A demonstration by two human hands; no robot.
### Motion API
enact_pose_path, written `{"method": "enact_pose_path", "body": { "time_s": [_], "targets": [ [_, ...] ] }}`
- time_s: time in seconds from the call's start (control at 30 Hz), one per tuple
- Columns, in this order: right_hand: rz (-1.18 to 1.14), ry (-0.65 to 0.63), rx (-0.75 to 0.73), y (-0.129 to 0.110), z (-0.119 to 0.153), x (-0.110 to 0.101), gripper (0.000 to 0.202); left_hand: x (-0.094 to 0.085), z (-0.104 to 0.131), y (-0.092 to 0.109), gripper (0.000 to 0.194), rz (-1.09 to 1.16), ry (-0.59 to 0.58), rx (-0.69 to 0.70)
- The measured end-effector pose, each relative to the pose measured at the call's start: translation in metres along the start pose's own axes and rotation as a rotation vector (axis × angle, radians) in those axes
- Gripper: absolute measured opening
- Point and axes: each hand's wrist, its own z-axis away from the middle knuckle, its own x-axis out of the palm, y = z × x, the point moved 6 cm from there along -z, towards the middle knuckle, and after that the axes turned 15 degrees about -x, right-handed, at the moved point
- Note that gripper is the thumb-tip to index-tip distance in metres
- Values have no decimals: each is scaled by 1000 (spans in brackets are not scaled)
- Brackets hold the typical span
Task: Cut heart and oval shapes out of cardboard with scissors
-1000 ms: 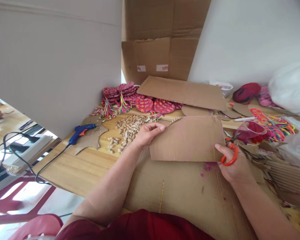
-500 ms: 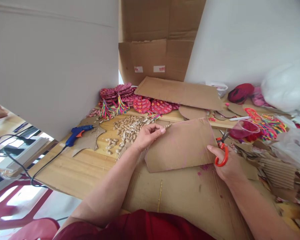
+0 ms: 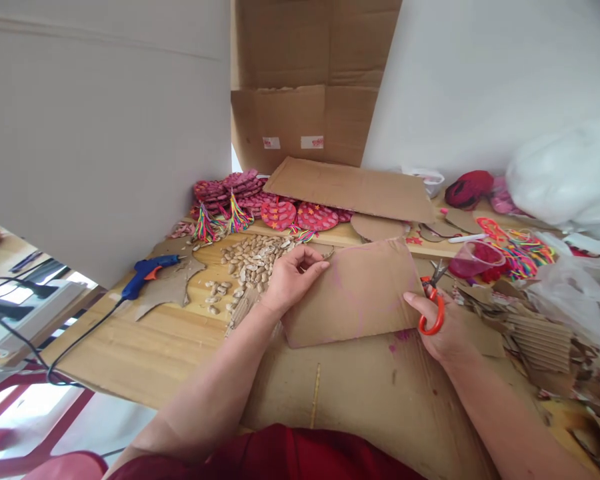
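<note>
**Card sheet, one, held between two hands; scissors at its right end**

Sheet (image 3: 353,293): plain brown card with pink lines, in front of the person, above a larger card base (image 3: 360,380). Long axis crosswise, right end tilted slightly away from the body.

Left hand (image 3: 297,277): fingers drawn together, thumb and fingertips pinching the sheet's far left part.

Right hand (image 3: 443,333): holds scissors (image 3: 433,292), orange-handled, with the thumb resting on the sheet's right edge. Blades slightly parted, pointing away from the person, just beyond that edge. From the blades, the sheet lies to the left; the right hand is the nearer to its short right side.

Lettering: two white labels (image 3: 312,142) on the tall box (image 3: 280,117) behind, red print, too small for me to read from here. Glue gun (image 3: 150,270), blue, left of the peanuts (image 3: 253,263): no brand that I can make out.
</note>
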Motion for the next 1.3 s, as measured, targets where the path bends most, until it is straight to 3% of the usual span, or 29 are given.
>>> {"method": "enact_pose_path", "body": {
  "time_s": [0.37,0.6,0.8,1.13,1.2,1.3],
  "targets": [
    [-35,-24,8,1,3,2,17,-5,-2,-4,29,173,-47,-137],
    [-11,-20,7,3,3,2,17,-2,2,5,41,79,-91,-115],
    [-3,-58,5,-3,7,7,14,-2,-1,-12,40,179,-143,-356],
    [-87,-55,39,-8,10,15,14,-2,-4,-20,44,248,-194,-399],
    [-119,-18,45,-8,7,12,13,-2,-7,-24,49,281,-181,-420],
    [-156,39,40,-10,3,8,12,-9,-11,-32,54,293,-68,-461]
  ]
}}
